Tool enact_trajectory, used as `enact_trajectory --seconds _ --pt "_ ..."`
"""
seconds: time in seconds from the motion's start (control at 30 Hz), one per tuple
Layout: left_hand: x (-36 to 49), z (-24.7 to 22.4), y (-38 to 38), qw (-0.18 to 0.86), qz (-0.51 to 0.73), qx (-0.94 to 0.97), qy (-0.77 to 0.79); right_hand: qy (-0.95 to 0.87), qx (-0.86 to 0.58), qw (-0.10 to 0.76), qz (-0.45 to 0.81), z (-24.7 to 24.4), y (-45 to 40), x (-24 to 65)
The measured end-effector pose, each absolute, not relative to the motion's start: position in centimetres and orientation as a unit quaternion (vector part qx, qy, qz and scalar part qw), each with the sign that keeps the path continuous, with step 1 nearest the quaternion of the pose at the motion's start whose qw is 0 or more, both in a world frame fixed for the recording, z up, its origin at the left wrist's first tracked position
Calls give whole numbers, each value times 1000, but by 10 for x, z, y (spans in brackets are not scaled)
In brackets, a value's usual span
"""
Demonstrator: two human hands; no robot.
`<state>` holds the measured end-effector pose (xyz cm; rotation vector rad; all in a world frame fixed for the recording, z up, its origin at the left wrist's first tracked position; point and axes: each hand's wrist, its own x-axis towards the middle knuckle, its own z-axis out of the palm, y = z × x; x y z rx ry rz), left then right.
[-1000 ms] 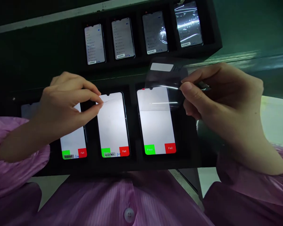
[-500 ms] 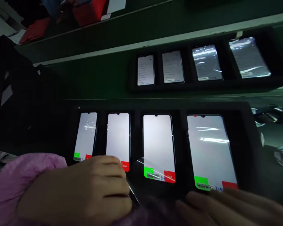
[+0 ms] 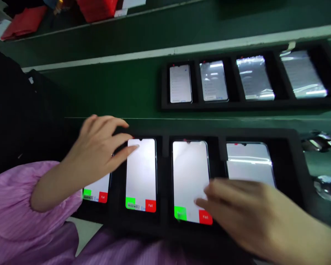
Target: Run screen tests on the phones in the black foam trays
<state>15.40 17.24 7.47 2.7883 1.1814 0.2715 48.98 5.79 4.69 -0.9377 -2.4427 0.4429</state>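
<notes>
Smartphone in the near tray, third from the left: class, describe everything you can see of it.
This smartphone lies face up in a compartment of a black foam tray, its long side pointing away from the person. It has a thin dark frame and a glass front with a teardrop notch at the top. The screen glows pale grey, with a green button at lower left and a red "Fail" button at lower right. The right hand's fingers overlap its lower right; contact is unclear.

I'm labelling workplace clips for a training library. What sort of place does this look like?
Probably a phone factory's test line: rows of smartphones sit in black trays, their screens showing a green patch and a red Fail button, along a green workbench. The person's pink striped smock looks like workwear.
</notes>
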Motion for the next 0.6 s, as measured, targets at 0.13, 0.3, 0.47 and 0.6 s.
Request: enact_trajectory --seconds 0.13,0.3,0.47,0.6 --pt "147 57 174 20 86 903 420 -775 -466 307 295 45 100 494" --pt "151 47 177 0 147 903 404 -656 -572 358 339 52 112 490" --pt "154 40 192 38 181 903 388 -620 -599 365 351 61 104 489" --pt "157 44 192 79 219 898 373 -663 -557 278 416 60 84 489"
